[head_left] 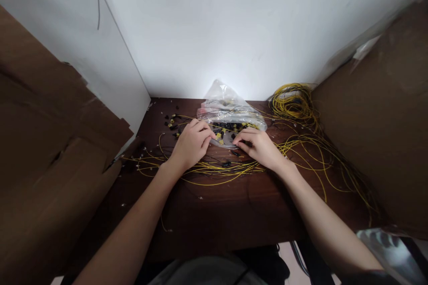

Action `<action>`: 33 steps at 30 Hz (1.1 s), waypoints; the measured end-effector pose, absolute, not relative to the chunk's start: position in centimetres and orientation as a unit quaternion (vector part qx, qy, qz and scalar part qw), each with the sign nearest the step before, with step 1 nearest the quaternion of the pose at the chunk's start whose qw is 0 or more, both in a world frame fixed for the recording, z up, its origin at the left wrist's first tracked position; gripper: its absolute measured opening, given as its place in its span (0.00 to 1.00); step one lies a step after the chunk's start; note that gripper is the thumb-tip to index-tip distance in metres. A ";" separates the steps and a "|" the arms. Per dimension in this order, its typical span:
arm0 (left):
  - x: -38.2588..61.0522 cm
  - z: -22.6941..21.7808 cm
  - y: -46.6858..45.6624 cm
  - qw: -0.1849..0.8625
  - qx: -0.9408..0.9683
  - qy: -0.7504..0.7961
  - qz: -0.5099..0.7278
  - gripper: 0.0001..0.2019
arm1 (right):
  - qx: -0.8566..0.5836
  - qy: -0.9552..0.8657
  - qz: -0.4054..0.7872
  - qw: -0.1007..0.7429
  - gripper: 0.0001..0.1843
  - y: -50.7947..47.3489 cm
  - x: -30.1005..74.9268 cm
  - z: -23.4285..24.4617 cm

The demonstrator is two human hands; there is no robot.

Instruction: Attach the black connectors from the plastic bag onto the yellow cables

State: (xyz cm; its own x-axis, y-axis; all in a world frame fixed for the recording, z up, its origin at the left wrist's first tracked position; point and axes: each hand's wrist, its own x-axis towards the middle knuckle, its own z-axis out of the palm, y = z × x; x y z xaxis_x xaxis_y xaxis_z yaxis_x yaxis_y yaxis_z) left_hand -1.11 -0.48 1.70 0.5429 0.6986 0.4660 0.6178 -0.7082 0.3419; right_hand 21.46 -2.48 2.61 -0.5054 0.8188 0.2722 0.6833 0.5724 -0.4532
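Note:
A clear plastic bag (230, 107) lies open toward me at the back of the dark table, with small black and yellow connector pieces (219, 135) in its mouth. At the bag's left side, my left hand (192, 143) is closed, thumb and fingertips together; what they hold, if anything, is too small to make out. My right hand (257, 144) sits at the right side of the mouth, its fingers pinched beside a dark piece I cannot name. In front of both hands, yellow and black wires (217, 169) run across the table.
A coil of yellow wire (292, 102) rests at the back right. More loose strands (321, 151) trail toward the right edge. Cardboard panels (43, 142) stand at left and right, with a white wall (214, 31) behind. Small black parts (169, 120) lie left of the bag.

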 end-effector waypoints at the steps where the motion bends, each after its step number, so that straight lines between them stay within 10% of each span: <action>1: -1.1 1.7 -0.5 0.067 0.877 0.373 0.296 0.10 | -0.440 -0.857 0.141 0.228 0.08 -2.5 21.4 2.6; 15: -0.5 1.6 -0.8 0.054 0.874 0.353 0.329 0.12 | -0.446 -0.821 0.170 0.314 0.07 -2.8 20.8 2.6; 33: 0.3 2.1 -1.5 0.091 0.852 0.332 0.394 0.06 | -0.397 -0.478 0.594 0.511 0.07 -3.4 17.9 2.0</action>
State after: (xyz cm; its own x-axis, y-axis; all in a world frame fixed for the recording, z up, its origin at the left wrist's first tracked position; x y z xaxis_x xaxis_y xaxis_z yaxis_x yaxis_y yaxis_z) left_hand 0.29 -1.46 2.09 0.4685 0.6375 0.6116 0.4947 -0.7629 0.4162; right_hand 17.94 -3.42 2.02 -0.1630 0.9865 0.0156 -0.2277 -0.0222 -0.9735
